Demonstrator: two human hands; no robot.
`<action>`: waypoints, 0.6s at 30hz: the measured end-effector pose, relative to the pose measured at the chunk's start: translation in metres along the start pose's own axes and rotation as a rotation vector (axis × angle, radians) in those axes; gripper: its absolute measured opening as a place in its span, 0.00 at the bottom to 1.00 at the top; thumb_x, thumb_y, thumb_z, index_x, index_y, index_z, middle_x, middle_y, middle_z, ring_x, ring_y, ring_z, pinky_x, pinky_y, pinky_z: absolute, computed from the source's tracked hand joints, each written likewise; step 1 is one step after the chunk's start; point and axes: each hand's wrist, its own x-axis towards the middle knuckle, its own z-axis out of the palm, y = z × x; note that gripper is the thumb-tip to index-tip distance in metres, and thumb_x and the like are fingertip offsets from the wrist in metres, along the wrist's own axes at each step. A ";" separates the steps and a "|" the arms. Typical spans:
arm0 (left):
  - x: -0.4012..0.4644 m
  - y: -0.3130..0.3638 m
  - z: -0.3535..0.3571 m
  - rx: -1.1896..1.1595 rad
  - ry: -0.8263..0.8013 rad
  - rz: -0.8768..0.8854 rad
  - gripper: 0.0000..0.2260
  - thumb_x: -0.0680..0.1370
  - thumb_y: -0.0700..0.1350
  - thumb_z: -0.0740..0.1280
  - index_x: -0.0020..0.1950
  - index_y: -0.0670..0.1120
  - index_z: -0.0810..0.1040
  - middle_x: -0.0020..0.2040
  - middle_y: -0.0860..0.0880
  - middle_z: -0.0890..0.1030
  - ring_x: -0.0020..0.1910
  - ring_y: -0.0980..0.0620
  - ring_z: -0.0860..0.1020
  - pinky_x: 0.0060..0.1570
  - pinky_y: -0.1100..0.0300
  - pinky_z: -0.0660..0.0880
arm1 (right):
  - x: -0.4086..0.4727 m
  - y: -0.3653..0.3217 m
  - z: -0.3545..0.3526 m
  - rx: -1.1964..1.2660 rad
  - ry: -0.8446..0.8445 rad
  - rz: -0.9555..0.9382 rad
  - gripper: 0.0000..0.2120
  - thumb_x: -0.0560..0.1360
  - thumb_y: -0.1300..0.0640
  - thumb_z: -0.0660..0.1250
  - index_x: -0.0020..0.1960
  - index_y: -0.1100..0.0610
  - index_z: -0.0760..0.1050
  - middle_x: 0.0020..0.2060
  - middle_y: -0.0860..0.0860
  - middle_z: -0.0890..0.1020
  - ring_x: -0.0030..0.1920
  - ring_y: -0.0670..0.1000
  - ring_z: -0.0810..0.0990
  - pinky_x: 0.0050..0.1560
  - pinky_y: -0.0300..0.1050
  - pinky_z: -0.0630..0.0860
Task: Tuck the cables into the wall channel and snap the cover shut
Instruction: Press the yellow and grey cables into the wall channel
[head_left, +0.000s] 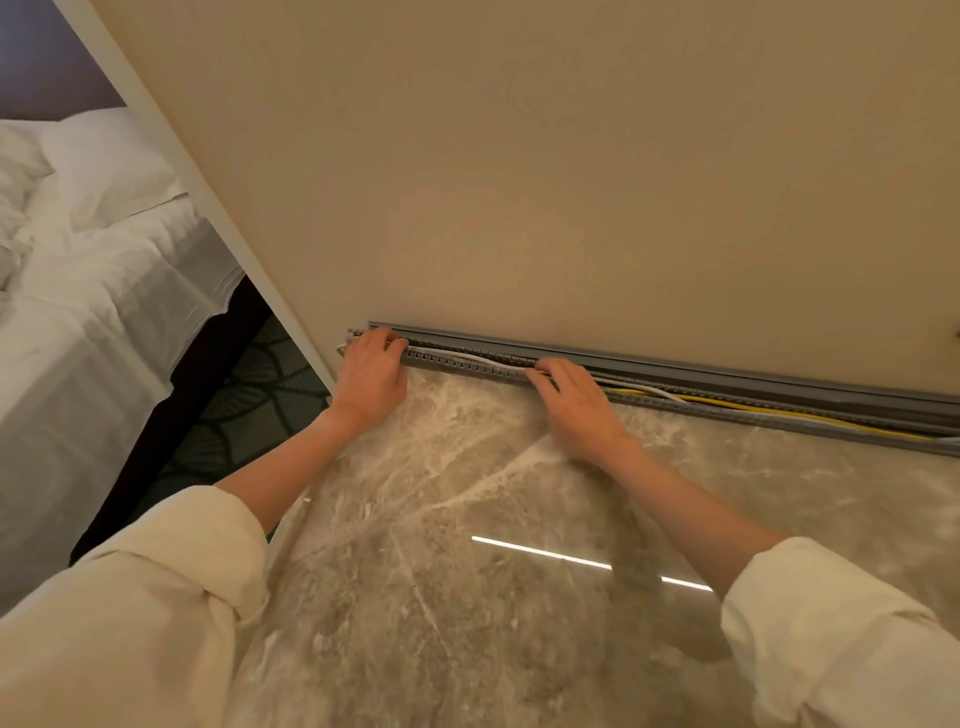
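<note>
Grey plastic channel (675, 387) runs along the foot of the wall where it meets the marble floor (467, 519); everything below is placed against it.

At the channel's left end, by the wall corner: left hand (370, 376), palm down, fingertips curled over the slotted front lip and pressing into the trough. Not clamped round anything that I can see; looks like a push, not a pinch.

Between the hands: white cable (475, 358) lies along the open trough, slightly bowed, partly seated.

Mid-channel: right hand (574, 397), fingers bent onto the lip, apparently pressing cable down. Whether it pinches a strand is hidden by the fingers.

Right of that hand: yellow cable (779, 413) and another white one ride loose in the trough. Cover (753, 371) stands hinged back along the wall side, unlatched.

Judgement: tucking is underway, cover not yet closed. To do it well, walk the fingers rightward along the channel, seating each strand below the lip; any strand proud of the slots would likely stop the cover snapping.
</note>
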 end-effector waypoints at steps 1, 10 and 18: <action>-0.001 0.007 0.000 -0.018 0.001 0.018 0.14 0.73 0.38 0.63 0.58 0.37 0.75 0.55 0.38 0.77 0.55 0.38 0.74 0.55 0.45 0.73 | -0.011 0.007 -0.001 -0.010 0.008 0.041 0.28 0.65 0.72 0.67 0.65 0.67 0.69 0.60 0.64 0.75 0.60 0.63 0.74 0.62 0.56 0.72; -0.001 0.084 -0.003 -0.154 -0.025 0.168 0.17 0.73 0.37 0.63 0.62 0.37 0.74 0.57 0.37 0.77 0.58 0.38 0.74 0.58 0.46 0.71 | -0.094 0.054 -0.011 -0.075 -0.004 0.380 0.27 0.70 0.69 0.63 0.68 0.69 0.65 0.64 0.66 0.71 0.66 0.65 0.69 0.68 0.57 0.64; -0.006 0.137 -0.006 -0.177 -0.036 0.228 0.15 0.74 0.37 0.62 0.61 0.38 0.75 0.57 0.38 0.77 0.58 0.39 0.73 0.59 0.47 0.70 | -0.101 0.073 -0.016 -0.052 -0.072 0.437 0.26 0.73 0.62 0.63 0.69 0.63 0.62 0.66 0.59 0.69 0.67 0.59 0.65 0.68 0.51 0.63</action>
